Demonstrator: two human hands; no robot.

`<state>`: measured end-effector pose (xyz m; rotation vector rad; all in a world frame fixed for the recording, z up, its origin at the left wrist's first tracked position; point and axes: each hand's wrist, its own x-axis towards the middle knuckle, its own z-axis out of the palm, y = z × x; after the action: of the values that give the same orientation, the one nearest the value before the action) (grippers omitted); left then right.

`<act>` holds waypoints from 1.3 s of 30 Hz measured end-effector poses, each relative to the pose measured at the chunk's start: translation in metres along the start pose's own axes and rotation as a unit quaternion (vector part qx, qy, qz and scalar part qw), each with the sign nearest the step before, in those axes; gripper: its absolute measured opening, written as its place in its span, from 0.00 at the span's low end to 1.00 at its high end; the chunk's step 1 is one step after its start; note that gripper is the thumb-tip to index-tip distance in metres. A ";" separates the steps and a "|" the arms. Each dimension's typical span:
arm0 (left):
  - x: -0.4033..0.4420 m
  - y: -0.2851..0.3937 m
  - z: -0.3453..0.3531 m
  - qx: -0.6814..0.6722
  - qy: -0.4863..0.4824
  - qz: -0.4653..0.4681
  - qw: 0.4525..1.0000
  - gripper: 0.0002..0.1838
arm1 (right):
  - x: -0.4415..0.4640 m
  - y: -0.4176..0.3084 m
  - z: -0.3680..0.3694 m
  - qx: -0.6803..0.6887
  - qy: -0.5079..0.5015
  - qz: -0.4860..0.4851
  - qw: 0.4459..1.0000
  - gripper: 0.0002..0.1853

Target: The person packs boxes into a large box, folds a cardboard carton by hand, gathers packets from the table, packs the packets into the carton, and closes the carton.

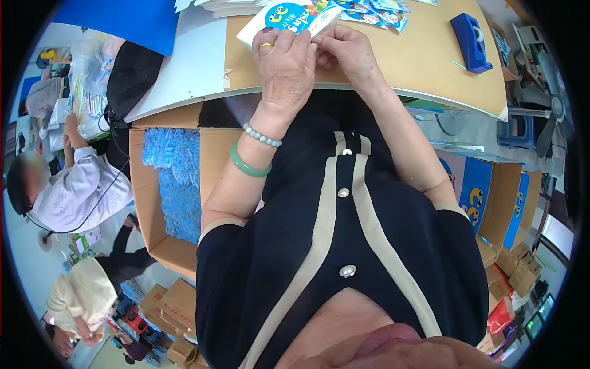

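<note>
A white carton (270,24) printed with a blue patch and yellow lettering lies tilted on the table at the top of the view. My left hand (284,64), wearing a ring, is closed over its near side, with the fingers on top. At the carton's right end, my right hand (351,54) has thumb and fingers pinched together close to the edge. Whatever is between those fingertips is too small to make out. Several small blue-and-white packets (375,13) lie just beyond the right hand.
A blue tape dispenser (472,43) stands on the table (424,67) at right. Flat white cartons (230,7) are stacked at the back left. A cardboard box of blue packets (166,246) sits below the table edge. Two people (86,190) work at left.
</note>
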<state>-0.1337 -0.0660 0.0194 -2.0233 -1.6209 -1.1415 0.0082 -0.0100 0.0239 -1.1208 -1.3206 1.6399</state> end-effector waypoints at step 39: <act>0.056 0.178 0.003 -0.391 -0.323 0.182 0.843 0.22 | -0.304 -0.186 -0.205 -0.565 0.265 -0.035 0.780 0.36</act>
<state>0.0341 -0.0817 0.1003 -3.3553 -0.9173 -1.1390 0.3100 -0.1846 0.2422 -1.9596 -1.9003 0.2213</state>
